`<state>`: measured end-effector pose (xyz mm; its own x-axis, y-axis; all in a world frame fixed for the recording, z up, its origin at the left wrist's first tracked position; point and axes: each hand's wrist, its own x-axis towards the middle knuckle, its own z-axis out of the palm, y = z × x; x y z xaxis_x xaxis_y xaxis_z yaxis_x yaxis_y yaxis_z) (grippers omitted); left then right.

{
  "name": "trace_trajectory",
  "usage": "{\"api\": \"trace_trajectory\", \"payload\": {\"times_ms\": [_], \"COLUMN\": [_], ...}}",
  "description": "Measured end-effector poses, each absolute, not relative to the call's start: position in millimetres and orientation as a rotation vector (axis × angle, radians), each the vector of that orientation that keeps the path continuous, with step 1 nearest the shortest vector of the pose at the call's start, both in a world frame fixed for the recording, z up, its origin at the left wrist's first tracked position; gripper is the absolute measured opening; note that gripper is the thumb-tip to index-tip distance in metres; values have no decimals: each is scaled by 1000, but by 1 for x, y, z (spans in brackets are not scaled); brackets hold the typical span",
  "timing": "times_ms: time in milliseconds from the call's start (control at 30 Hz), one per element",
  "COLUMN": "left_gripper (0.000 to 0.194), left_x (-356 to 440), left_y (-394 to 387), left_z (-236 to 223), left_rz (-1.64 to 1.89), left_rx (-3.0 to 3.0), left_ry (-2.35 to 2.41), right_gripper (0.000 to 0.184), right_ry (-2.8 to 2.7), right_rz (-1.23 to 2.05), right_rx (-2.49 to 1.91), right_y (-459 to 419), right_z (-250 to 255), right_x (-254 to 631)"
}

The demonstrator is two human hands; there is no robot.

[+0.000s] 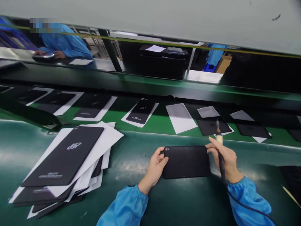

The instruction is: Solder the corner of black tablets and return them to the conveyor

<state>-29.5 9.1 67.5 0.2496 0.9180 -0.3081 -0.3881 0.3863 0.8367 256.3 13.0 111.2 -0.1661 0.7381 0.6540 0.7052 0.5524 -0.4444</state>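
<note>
My left hand [154, 168] grips the left edge of a black tablet back cover [187, 163], thumb on its face near the small holes in the corner. The cover lies lengthwise in front of me, just above the green bench. In my right hand [225, 158] is a soldering iron [219, 147], its tip pointing up and away from the cover. Fingertips of that same hand touch the cover's upper right corner. To the left is a stack of black tablet covers [63, 153] layered with white sheets [107, 138]; the top cover bears a silver logo.
Behind the bench runs a green conveyor belt [162, 125] carrying several black covers and white sheets [181, 117]. A dark slanted bar [30, 113] crosses at left. A dark object [291, 182] lies at far right. Across the line, a person in blue [68, 40] handles something.
</note>
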Motion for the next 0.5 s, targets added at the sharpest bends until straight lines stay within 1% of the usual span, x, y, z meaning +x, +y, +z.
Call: {"api": "trace_trajectory", "payload": {"times_ms": [33, 133, 233, 333, 400, 500], "left_gripper": [44, 39, 34, 34, 35, 33], "left_x": [-29, -27, -25, -25, -25, -24], "left_y": [9, 7, 5, 5, 4, 4], "left_z": [68, 68, 66, 65, 65, 67], "left_rz": [992, 981, 979, 991, 998, 1003], "left_rx": [711, 714, 711, 701, 698, 705], "left_ry": [910, 901, 911, 929, 937, 942], "right_gripper": [38, 35, 33, 23, 16, 13], "right_ry": [-1922, -1841, -1516, -1201, -1126, -1259], "right_rz": [74, 259, 591, 851, 899, 821], "right_rx": [-1128, -1075, -1075, -1018, -1024, -1082], "right_y": [9, -3, -11, -14, -16, -23], "right_z": [115, 121, 115, 101, 93, 87], "right_x": [257, 248, 228, 210, 202, 199]}}
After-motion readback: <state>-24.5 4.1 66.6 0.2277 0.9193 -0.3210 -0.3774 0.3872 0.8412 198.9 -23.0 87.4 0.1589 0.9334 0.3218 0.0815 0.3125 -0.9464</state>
